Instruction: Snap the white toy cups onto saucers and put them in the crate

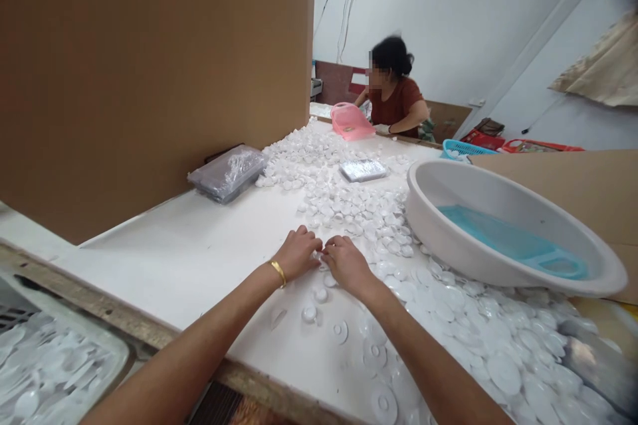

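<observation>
**Forearms reach in from the bottom edge, fingertips meeting on a small white piece (319, 255)**

Low in the left corner, a clear tray (107, 352) of white discs sits below the table's worn wooden edge (124, 316). Above it a tall cardboard wall (149, 66) fills the upper left of the frame. It stands on the white tabletop (189, 259), and the bare strip between its foot and the near edge is the widest open room in view. A plastic-wrapped packet (228, 172) lies at the wall's foot.

At centre frame the left hand (298, 254), a gold bangle (278, 272) on its wrist, rests on the tabletop with its fingers curled together. Their tips are on the small white piece. The right hand (346, 264) lies just beside it, fingers bunched the same way, nipping the piece from the other side. The knuckles hide how much each hand grips.

The piece sits at the near left fringe of a heap of white plastic discs (359, 206). The heap runs back to the far table edge and forward to the lower right corner. A flat wrapped pack (363, 170) lies on the heap.

At the far edge stands a pink basket (351, 121), with a seated person (396, 103) behind it. To the right a white basin (448, 249) rests tilted on the discs, holding a blue tray (513, 242). A cardboard sheet (573, 186) closes off the right side.
</observation>
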